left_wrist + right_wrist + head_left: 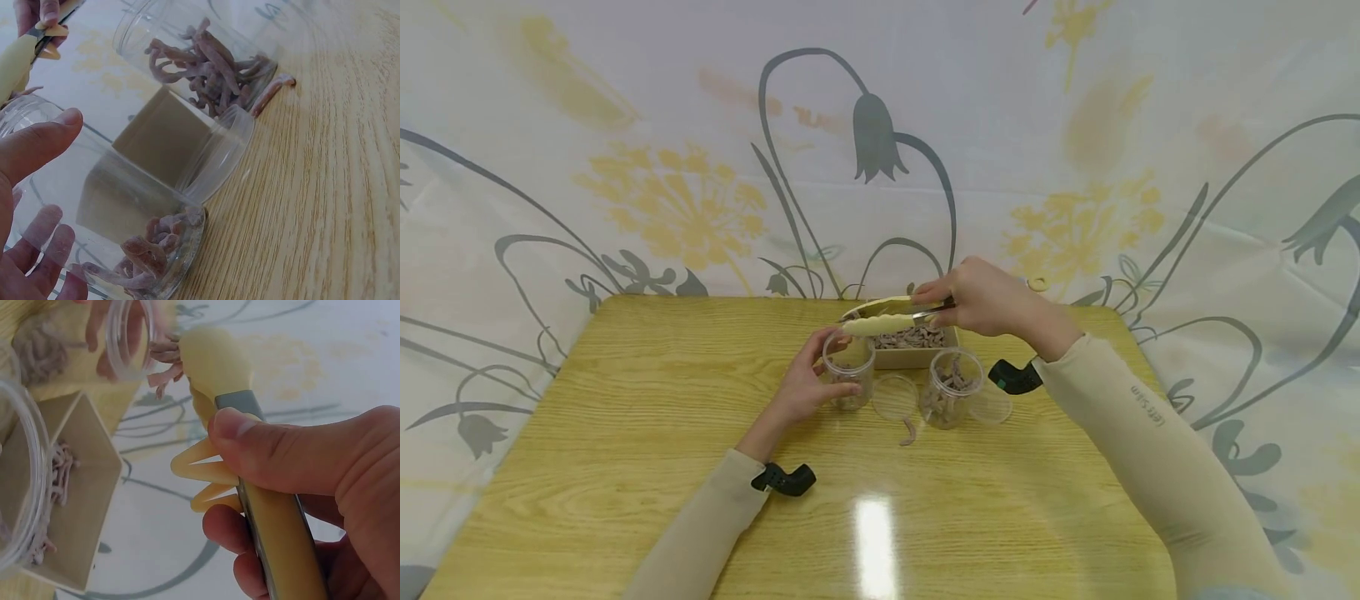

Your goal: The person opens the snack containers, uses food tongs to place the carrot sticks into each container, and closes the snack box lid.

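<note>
Right hand [983, 297] grips tongs [887, 324], strips [165, 355] in their tips by the mouth of left jar [861, 379]; left hand [805, 387] holds that jar. Strips could drop outside if tongs release off-center; slack left grip might tip it.

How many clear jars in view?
2. The left hand grips one clear jar; the second jar stands on the wood-grain table, to the right of it in the head view.
</note>
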### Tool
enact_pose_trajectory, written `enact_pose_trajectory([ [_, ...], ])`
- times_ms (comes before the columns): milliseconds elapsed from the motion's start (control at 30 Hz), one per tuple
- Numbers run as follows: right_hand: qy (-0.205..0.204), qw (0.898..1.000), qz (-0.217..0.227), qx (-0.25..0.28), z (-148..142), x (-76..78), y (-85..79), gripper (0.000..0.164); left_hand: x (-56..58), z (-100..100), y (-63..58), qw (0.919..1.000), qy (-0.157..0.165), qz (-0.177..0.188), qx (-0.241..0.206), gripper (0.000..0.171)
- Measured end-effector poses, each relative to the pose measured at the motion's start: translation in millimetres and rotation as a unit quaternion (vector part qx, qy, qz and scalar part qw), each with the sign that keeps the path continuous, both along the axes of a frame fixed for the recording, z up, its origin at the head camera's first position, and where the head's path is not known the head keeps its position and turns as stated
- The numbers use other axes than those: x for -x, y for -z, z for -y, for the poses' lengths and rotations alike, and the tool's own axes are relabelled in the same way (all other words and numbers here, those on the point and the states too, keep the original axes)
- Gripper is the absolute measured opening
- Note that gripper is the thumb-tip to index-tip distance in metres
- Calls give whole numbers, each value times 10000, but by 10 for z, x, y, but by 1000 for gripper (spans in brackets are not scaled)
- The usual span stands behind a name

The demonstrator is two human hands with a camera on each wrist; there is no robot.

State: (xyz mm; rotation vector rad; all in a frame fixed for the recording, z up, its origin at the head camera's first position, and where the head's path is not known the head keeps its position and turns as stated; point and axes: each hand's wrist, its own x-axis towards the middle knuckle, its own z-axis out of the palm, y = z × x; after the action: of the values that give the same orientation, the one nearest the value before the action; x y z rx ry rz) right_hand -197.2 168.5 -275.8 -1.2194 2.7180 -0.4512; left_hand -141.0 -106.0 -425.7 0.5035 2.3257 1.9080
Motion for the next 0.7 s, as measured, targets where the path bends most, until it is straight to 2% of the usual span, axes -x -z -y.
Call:
enact_pose_trajectory([
  [200, -161, 9983, -132, -538, 195, -80, 24, 38, -7, -2, -30, 9999, -36, 73, 77, 84],
  [400, -252, 9921, -434, -1146, 339, -89, 60, 38, -6, 3, -23, 10000, -20, 70, -18, 85],
  [700, -196, 9835, -737, -1639, 483, -135, -1, 33, -4, 0, -25, 10000, -12, 70, -47, 85],
])
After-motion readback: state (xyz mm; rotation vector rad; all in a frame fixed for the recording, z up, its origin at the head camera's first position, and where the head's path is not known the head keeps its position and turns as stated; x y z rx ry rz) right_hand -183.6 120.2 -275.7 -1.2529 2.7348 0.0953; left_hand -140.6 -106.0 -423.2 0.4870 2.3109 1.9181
